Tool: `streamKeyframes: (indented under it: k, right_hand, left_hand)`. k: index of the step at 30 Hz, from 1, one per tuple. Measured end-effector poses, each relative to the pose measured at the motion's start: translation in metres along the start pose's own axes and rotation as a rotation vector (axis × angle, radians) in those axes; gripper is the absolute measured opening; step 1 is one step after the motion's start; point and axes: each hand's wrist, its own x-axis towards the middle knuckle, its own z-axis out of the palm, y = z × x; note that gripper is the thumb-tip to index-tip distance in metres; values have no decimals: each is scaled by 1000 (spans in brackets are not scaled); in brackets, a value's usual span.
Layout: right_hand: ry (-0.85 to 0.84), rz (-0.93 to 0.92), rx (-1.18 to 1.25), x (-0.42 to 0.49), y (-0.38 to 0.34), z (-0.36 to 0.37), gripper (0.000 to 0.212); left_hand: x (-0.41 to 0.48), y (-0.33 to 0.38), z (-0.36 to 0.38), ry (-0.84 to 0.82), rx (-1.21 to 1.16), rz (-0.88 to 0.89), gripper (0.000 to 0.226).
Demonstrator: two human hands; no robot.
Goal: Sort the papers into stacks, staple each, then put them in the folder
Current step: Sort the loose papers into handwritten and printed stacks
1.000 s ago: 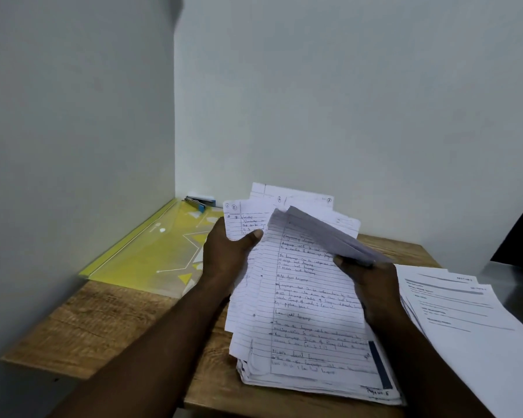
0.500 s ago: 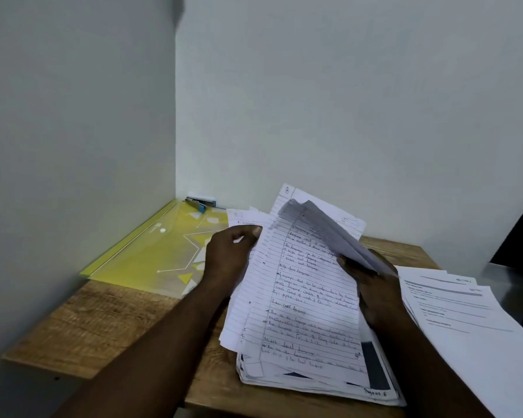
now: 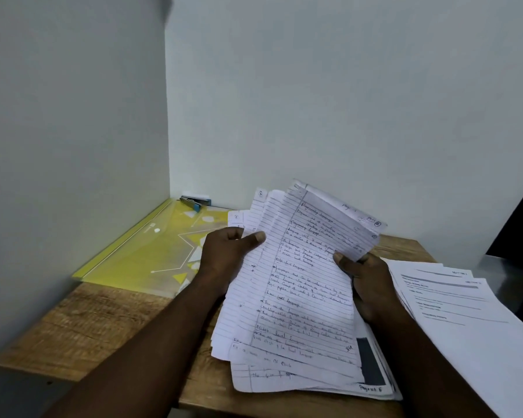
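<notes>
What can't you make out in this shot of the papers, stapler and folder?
Head view.
Writing on the lined sheets: too small and blurred to read.
The pile beneath: covered by them, count unknown.
The printed stack: cut off by the right edge.
The stapler: small, far corner, details unclear.

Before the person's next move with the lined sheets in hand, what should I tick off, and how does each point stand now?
1. Left hand grip on the handwritten lined white sheets: ok, thumb on top at their left edge.
2. Right hand grip: ok, thumb pinches their right edge.
3. Held sheets squared up: not ok, edges fan out unevenly.
4. Blue-and-grey stapler in sight: ok, at the far corner by the yellow translucent plastic folder.
5. Printed white paper stack separate: ok, lies to the right on the wooden table.
6. Held sheets form one set: cannot tell, writing too small.
</notes>
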Motion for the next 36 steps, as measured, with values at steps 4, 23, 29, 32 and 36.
streamKeyframes:
  k: [4, 23, 29, 32, 36]
  right_hand:
    - [32, 6, -31, -1, -3, 0, 30]
    - [43, 40, -58, -2, -6, -3, 34]
    - [13, 18, -57, -5, -11, -6, 23]
    - [-46, -49, -170, -8, -12, -8, 22]
    - [-51, -57, -199, -9, -10, -9, 41]
  left_hand:
    - [-1, 2, 0, 14, 23, 0, 25]
    - [-1, 5, -5, 110, -6, -37, 20]
    - [-1, 5, -7, 139, -64, -52, 23]
    - [0, 4, -7, 139, -61, -37, 23]
    - [0, 4, -6, 127, -57, -16, 25]
